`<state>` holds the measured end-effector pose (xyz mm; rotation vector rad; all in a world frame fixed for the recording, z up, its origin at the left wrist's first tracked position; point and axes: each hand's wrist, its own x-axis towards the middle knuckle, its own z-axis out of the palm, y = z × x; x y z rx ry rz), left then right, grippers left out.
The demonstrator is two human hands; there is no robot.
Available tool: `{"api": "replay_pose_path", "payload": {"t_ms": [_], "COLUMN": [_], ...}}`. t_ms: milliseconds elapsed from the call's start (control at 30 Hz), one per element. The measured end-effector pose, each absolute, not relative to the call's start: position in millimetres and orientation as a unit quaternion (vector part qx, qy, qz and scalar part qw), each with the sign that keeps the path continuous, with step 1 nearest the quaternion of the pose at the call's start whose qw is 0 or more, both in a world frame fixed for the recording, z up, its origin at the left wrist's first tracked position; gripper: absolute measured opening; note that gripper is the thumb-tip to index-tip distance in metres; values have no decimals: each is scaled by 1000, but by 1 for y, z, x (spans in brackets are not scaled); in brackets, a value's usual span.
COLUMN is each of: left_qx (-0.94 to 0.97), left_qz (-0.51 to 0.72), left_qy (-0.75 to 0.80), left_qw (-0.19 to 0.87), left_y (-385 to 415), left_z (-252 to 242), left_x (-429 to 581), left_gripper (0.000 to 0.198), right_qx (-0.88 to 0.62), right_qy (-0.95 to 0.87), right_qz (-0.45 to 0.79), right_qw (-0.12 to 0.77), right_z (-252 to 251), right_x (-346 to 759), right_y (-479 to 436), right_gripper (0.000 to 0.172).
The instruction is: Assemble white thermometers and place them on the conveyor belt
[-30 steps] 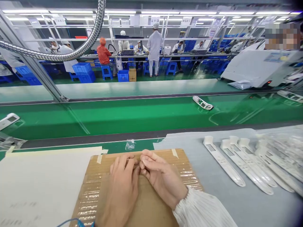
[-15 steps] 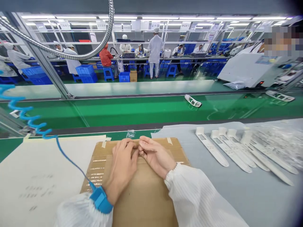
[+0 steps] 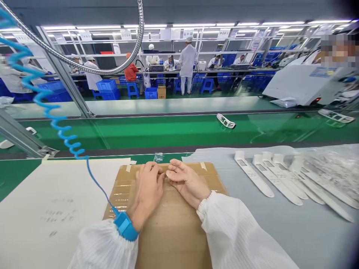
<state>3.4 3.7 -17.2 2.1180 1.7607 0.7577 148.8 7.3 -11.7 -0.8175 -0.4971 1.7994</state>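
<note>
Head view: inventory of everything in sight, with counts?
cardboard pad: 1, brown, taped down under the hands
paper sheet: 1, off-white, left of the pad
grey sheet: 1, grey, right of the pad
plastic strips: about 5, white, on the grey sheet
plastic wrap: 1 pile, clear, far right
small bag: 1, clear, on the belt beyond the pad
conveyor belt: 1, green, across the view
white parts: at least 2, white, on the belt
machine: 1, white, upper right
metal hose: 1, silver, overhead
crates: several, blue, far floor
stools: several, blue, far floor
box: 1, brown, far floor
co-workers: several, mostly white coats, far line
coiled cord: 1, blue, from the wrist strap up left
wrist strap: 1, blue, left wrist
sleeves: 2, white, both arms
left hand: on the pad; anything held is hidden
right hand: on the pad, fingertips near the left hand
</note>
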Motion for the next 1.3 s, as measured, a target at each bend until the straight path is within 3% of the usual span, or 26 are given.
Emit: {"api": "replay_pose_path", "payload": {"t_ms": [133, 467, 1100, 1300], "left_qx": [732, 755, 741, 723], "left_qz": [275, 238, 315, 347], "left_qy": [614, 603, 586, 593], "left_qw": [109, 99, 87, 65], "left_y": [8, 7, 9, 9], "left_z": [-17, -17, -22, -22], "left_x": [-6, -2, -7, -7], "left_gripper": [11, 16, 14, 47], "right_qx": [-342, -348, -355, -348], "right_qy": [-214, -217, -235, -239], "right_qz": [754, 753, 745, 744], "right_qw": [519, 515, 514, 518], "right_z": [-12, -11, -7, -10], "right_x": [149, 148, 148, 147], "right_y": [8, 8, 7, 8], "right_gripper": [55, 43, 38, 36]}}
